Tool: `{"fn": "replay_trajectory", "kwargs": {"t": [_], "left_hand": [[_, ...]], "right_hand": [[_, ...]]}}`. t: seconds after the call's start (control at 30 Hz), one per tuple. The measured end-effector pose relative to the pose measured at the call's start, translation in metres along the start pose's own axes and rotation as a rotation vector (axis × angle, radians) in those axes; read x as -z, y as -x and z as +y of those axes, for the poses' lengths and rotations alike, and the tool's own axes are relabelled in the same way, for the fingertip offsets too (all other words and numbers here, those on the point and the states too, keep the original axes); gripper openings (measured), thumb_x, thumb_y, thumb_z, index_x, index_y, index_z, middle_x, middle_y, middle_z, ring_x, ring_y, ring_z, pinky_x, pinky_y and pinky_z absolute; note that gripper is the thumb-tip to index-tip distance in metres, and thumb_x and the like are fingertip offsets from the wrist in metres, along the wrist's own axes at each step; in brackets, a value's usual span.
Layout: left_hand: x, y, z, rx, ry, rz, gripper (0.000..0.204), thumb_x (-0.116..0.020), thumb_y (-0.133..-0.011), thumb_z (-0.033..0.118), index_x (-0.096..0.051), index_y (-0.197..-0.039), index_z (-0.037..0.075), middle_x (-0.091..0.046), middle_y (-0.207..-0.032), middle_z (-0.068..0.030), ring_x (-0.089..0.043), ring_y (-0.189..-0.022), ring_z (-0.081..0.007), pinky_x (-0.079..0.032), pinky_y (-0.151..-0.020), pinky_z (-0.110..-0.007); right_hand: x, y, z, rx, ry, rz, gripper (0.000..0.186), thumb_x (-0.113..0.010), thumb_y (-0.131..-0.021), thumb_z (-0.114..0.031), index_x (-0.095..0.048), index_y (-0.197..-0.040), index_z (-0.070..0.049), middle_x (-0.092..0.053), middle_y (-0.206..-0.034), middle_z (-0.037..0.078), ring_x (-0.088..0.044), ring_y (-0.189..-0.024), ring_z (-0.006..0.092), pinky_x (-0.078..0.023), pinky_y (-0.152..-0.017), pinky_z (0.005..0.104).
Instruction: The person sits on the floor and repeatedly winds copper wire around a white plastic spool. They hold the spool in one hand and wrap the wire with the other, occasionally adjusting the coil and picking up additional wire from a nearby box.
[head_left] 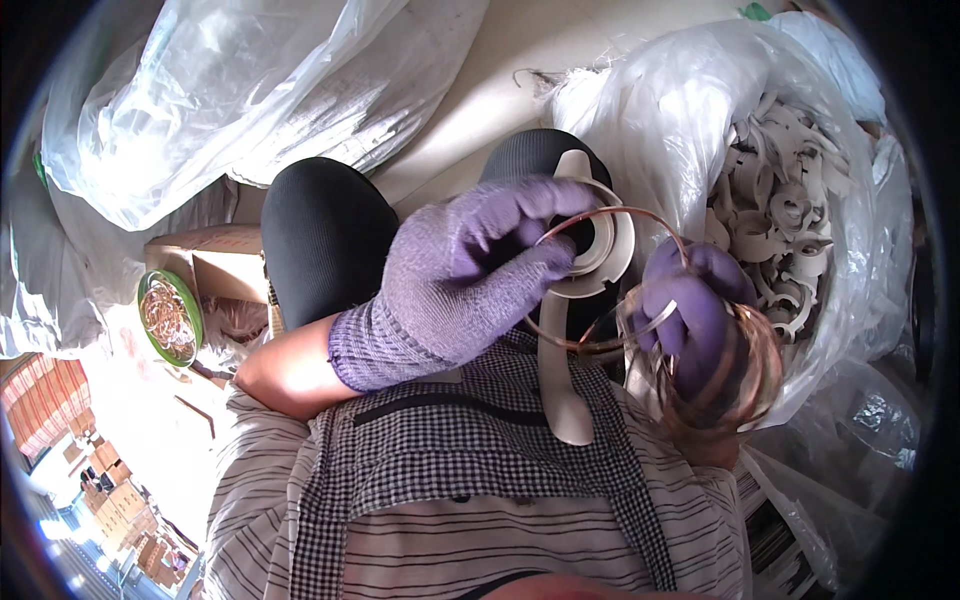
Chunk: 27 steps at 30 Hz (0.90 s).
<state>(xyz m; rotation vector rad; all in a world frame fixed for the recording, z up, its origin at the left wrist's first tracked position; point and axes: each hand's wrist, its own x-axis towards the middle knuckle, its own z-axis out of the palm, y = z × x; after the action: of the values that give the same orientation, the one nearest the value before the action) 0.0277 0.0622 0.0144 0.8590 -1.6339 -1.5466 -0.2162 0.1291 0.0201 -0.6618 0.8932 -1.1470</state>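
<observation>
Left hand (pixel 470 265) pinches a wire hoop (pixel 632 209) by the plastic ring (pixel 622 247), right hand (pixel 703 310) grips loops (pixel 764 360) right of it, winding wire I guess, next needs steady tension

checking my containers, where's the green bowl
Head view, left side: the green bowl sits by the cardboard box, left of the left knee.

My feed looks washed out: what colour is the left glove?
The left glove is muted purple, seen best in the head view.
</observation>
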Motion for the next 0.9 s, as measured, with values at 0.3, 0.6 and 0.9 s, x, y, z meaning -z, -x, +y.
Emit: {"fn": "replay_trajectory", "kwargs": {"t": [0.3,0.6,0.9], "left_hand": [[0.003,-0.014,-0.036,-0.238,-0.538,0.137,0.026,-0.068,-0.09,0.013,-0.07,-0.114,0.005,-0.071,-0.097,-0.0162,-0.073,-0.079,-0.031,-0.059,-0.069,-0.038],[0.001,-0.03,-0.039,-0.196,-0.486,0.115,0.028,-0.062,-0.089,0.007,-0.069,-0.115,0.002,-0.067,-0.095,-0.016,-0.07,-0.08,-0.0312,-0.056,-0.072,-0.038],[0.001,-0.028,-0.05,-0.069,-0.148,0.11,0.024,-0.06,-0.093,0.005,-0.067,-0.115,-0.001,-0.069,-0.099,-0.0123,-0.069,-0.088,-0.0224,-0.055,-0.08,-0.032]], "right_hand": [[0.013,-0.021,0.04,0.446,0.979,0.272,0.017,-0.072,-0.084,0.002,-0.057,-0.091,0.001,-0.052,-0.082,0.004,-0.049,-0.069,0.0112,-0.044,-0.065,0.0258],[-0.003,-0.027,0.04,0.311,0.914,0.244,0.071,-0.075,-0.083,0.002,-0.04,-0.145,0.006,-0.057,-0.128,0.016,-0.059,-0.114,0.0217,-0.05,-0.098,0.0328],[0.005,-0.022,0.057,0.178,-0.007,0.318,0.06,-0.062,-0.099,-0.013,-0.036,-0.151,0.004,-0.052,-0.144,0.019,-0.058,-0.128,0.0278,-0.047,-0.112,0.0394]]}}
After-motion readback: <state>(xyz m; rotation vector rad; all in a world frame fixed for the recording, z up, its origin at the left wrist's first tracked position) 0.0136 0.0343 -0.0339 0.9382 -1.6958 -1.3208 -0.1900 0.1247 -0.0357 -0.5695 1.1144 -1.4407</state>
